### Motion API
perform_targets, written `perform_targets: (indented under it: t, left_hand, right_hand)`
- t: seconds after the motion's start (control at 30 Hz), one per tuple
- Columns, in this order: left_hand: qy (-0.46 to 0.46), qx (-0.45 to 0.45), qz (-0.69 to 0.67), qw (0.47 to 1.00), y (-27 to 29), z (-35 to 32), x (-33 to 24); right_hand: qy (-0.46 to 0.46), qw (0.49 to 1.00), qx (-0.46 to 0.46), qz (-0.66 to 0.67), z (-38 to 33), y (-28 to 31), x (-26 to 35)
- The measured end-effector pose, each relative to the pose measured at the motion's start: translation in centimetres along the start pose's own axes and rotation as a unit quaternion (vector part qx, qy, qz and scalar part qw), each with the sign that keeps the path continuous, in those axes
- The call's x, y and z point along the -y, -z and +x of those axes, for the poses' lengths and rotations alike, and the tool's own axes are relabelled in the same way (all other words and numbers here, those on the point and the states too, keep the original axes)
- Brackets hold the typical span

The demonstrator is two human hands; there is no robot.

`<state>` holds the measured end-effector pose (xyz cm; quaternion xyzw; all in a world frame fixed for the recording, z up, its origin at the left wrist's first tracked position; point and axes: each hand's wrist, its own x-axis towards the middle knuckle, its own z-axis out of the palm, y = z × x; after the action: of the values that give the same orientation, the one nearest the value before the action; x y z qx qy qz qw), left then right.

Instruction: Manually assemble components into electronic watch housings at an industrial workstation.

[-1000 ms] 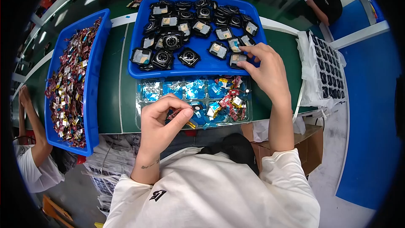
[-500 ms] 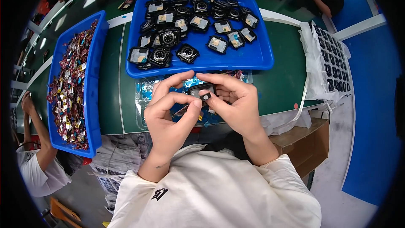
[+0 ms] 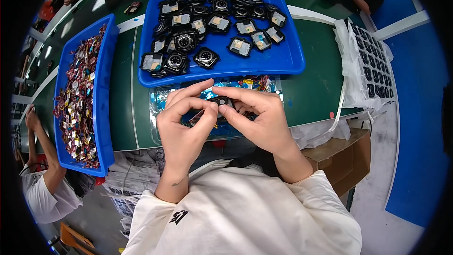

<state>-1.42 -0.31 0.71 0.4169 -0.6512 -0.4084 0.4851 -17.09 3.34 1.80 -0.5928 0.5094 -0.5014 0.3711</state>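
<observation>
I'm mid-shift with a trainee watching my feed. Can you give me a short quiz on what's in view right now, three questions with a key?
1. Multiple choice: what fills the blue bin on the left?
A. Black watch cases
B. Small mixed-colour parts
C. Cardboard pieces

2. True or false: the clear tray lies nearer the person than the blue tray.

3. Fill the gap: the right hand holds a black ____, and the fingertips of the left hand are close to it.

Key: 1. B. 2. True. 3. Watch case, partly hidden by fingers.
</observation>
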Motion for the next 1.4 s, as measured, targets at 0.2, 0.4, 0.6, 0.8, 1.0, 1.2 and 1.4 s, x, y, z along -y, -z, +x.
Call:
perform_targets:
  t: [0.2, 0.4, 0.6, 0.8, 1.0, 1.2, 1.4]
  left_hand:
    - [-0.008, -0.003, 0.018, 1.000, -0.02, 0.05, -0.01]
    - [-0.023, -0.007, 0.021, 0.999, -0.05, -0.10, 0.13]
    - [-0.015, -0.014, 0.014, 1.000, -0.29, -0.05, 0.14]
    - [-0.011, -0.018, 0.018, 1.000, -0.36, 0.01, -0.01]
    - [-0.008, -0.032, 0.039, 0.999, -0.64, -0.08, -0.10]
    - [-0.045, -0.028, 0.066, 0.996, -0.68, -0.20, 0.09]
    - [-0.113, -0.052, 0.121, 0.985, -0.46, -0.58, -0.67]
  right_hand:
    - [0.028, 0.999, -0.018, 0.016, 0.10, -0.53, -0.44]
    - [0.030, 0.999, -0.034, 0.023, 0.08, -0.66, -0.54]
    - [0.036, 0.999, -0.029, -0.018, 0.18, -0.46, -0.21]
    - [0.056, 0.997, -0.040, -0.025, 0.20, -0.68, -0.43]
    - [0.063, 0.996, -0.041, -0.046, 0.23, -0.67, -0.44]
    - [0.029, 0.997, -0.060, -0.033, 0.25, -0.72, 0.08]
    - [0.010, 0.991, -0.128, 0.031, 0.41, -0.47, -0.49]
